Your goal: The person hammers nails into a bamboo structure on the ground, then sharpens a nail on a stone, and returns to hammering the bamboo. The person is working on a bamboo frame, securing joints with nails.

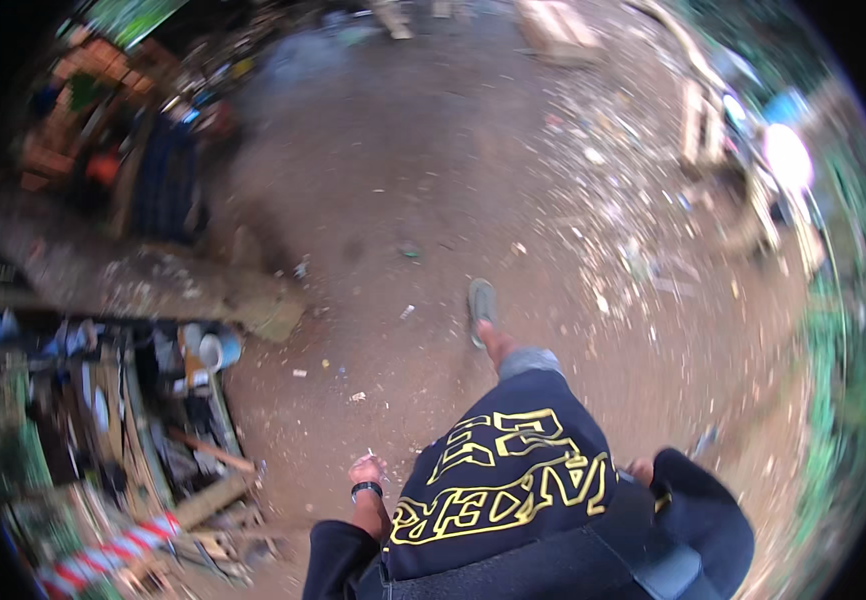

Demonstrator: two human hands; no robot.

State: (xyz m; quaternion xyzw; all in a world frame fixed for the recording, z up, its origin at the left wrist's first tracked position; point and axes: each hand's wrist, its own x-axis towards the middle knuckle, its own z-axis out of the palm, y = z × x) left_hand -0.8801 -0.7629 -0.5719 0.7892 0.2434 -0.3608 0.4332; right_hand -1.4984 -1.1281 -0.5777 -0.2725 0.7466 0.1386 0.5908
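One thin white stick point(370, 453) | pinched in left hand point(366, 470) fingers

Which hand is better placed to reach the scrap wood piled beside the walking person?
Left, probably. The left hand, pinching a small white thing, hangs on the side of the scrap wood pile. The right hand is mostly hidden behind the dark shirt, with only bare dirt ground near it.

Right hand point(641, 470): mostly hidden behind the dark shirt point(513, 480); its grip cannot be determined. Left hand point(366, 470): pinches a small pale item point(370, 453), possibly a cigarette, too small to identify. Wood and debris pile point(123, 440): blurred toward the rim. Both forearms: cut off by the lower edge.
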